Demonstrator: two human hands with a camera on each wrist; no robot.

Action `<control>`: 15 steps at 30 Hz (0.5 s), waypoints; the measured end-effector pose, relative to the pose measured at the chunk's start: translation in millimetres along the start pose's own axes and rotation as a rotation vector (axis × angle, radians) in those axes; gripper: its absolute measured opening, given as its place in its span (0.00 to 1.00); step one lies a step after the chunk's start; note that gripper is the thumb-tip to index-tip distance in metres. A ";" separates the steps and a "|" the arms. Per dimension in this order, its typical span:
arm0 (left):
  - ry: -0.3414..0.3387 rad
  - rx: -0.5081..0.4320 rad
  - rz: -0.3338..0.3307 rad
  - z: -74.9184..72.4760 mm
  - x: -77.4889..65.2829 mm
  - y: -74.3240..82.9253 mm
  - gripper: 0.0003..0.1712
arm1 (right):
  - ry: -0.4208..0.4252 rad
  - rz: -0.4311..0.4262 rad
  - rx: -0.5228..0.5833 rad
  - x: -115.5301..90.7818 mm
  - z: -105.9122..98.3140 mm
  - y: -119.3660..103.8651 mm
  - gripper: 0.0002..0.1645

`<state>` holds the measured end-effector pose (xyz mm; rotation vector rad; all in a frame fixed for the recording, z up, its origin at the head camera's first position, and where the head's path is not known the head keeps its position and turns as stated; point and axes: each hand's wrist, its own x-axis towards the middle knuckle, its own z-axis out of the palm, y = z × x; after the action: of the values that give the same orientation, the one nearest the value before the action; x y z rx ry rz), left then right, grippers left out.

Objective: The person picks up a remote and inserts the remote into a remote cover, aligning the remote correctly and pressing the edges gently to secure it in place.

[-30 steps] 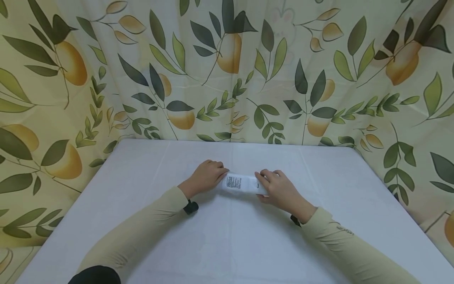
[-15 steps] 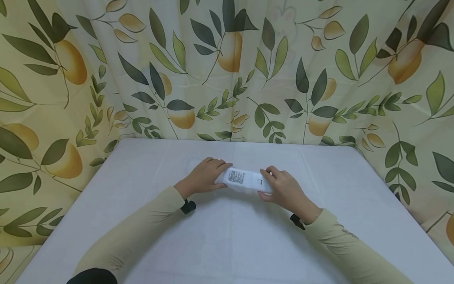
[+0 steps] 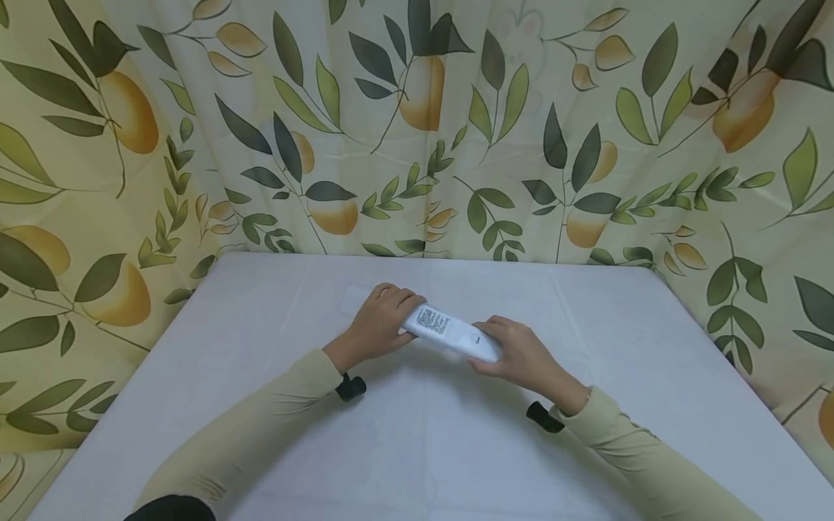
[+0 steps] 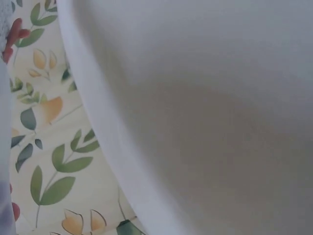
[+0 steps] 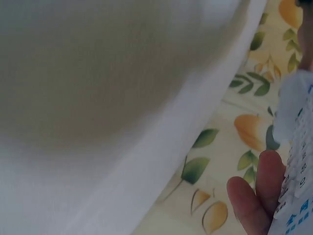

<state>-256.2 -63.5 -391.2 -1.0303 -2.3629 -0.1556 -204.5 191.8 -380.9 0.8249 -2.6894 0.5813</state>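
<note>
A white remote control (image 3: 449, 333) in thin clear plastic slants across the middle of the head view, its back with a printed label facing up. My left hand (image 3: 383, 318) grips its far-left end, fingers over the top edge and thumb below. Loose clear plastic (image 3: 355, 295) sticks out behind that hand. My right hand (image 3: 517, 354) holds the other end between fingers and thumb. In the right wrist view, the button side of the remote control (image 5: 301, 171) shows raised keys and blue printing, with fingertips (image 5: 242, 196) against it. Neither hand nor remote shows in the left wrist view.
A white-covered table (image 3: 365, 449) lies under both hands, which cast a shadow on it. Behind and beside it hangs a curtain (image 3: 391, 174) with leaf and fruit print. Black wrist cameras (image 3: 546, 417) sit under both wrists.
The remote control has gone from nearly level to slanting down to the right. My left hand has moved slightly up and taken a fuller hold of its end; the right hand has shifted slightly right.
</note>
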 end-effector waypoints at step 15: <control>-0.017 -0.055 0.025 -12.3 8.7 2.9 0.32 | 0.244 -0.210 -0.392 1.8 1.7 1.7 0.38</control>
<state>-253.5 -59.7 -376.6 -1.0911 -2.3720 -0.2037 -207.2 191.5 -382.3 0.8458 -2.3452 0.0907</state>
